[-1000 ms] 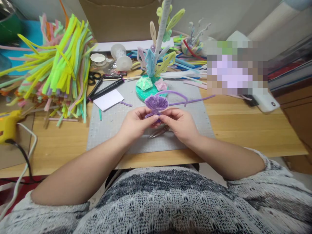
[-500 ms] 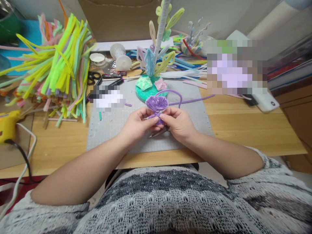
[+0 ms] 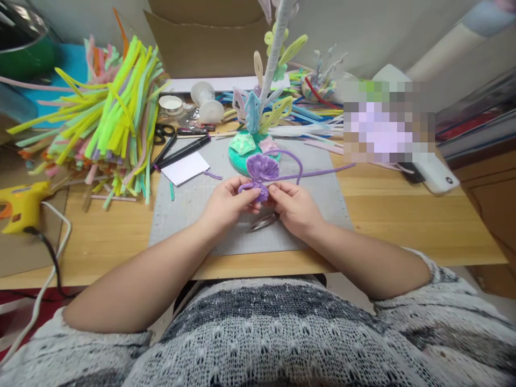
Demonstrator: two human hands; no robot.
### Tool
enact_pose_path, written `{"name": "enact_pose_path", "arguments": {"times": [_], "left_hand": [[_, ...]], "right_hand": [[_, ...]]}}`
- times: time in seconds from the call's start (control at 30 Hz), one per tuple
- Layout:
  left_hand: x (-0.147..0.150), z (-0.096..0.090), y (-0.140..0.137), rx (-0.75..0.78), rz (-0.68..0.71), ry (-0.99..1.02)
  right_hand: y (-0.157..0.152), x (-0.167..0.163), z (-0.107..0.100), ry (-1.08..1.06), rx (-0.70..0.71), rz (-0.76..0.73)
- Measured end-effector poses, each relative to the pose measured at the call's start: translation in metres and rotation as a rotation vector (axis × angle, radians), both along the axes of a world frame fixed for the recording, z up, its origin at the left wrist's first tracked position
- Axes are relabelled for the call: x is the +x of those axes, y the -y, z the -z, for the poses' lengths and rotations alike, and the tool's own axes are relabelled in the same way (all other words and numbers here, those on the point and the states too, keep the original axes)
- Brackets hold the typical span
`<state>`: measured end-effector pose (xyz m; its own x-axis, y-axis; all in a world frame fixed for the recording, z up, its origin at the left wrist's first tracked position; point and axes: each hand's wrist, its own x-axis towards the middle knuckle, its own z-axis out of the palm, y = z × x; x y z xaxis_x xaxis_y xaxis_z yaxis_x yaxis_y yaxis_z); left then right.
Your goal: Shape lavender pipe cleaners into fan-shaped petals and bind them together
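A purple pipe-cleaner flower (image 3: 263, 167), with a ruffled fan-shaped top and a narrow gathered waist, is held between both hands over the grey cutting mat (image 3: 193, 220). My left hand (image 3: 230, 203) pinches its lower left side, where a small purple loop sticks out. The thumb and fingers of my right hand (image 3: 296, 207) close on its lower right side. From the flower a long purple pipe cleaner (image 3: 300, 161) curves out to the right. Under the hands lies a metal tool (image 3: 263, 222), partly hidden by my right hand.
Behind the hands stands a pipe-cleaner plant on a round green base (image 3: 237, 161). A large bundle of pipe cleaners (image 3: 116, 107) lies at left, above a yellow glue gun (image 3: 26, 207). Black pens (image 3: 183, 151), scissors (image 3: 163, 133) and a white card (image 3: 185, 169) lie nearby.
The flower has turned and tilted in the fingers, and its lower part shows more. My right fingers have shifted slightly away from its centre. The whole view has shifted a little.
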<state>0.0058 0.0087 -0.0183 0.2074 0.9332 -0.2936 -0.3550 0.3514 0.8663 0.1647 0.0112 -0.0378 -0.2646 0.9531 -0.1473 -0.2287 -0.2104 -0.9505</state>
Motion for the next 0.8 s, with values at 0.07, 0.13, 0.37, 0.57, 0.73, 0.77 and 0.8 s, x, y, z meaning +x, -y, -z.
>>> {"name": "enact_pose_path", "arguments": {"times": [0.07, 0.13, 0.37, 0.57, 0.73, 0.77, 0.8], "left_hand": [[-0.002, -0.002, -0.002, -0.036, 0.025, 0.016], [-0.003, -0.003, -0.002, -0.056, 0.051, 0.029], [-0.001, -0.001, 0.001, -0.014, 0.084, 0.067], [-0.004, -0.005, -0.001, 0.005, 0.086, 0.006], [-0.006, -0.008, -0.002, -0.094, 0.206, -0.008], [-0.005, -0.008, -0.002, -0.096, 0.22, -0.02], [-0.005, -0.008, -0.001, -0.088, 0.223, -0.038]], "right_hand": [[0.0, 0.002, -0.002, 0.003, 0.018, -0.022], [0.0, 0.003, -0.005, 0.043, 0.049, -0.03], [0.003, 0.002, -0.003, 0.092, 0.069, -0.008], [0.0, 0.003, -0.003, 0.029, 0.05, -0.061], [-0.012, 0.01, -0.01, -0.064, 0.097, 0.093], [-0.013, 0.012, -0.012, -0.05, 0.124, 0.111], [-0.014, 0.014, -0.014, -0.033, 0.149, 0.114]]}}
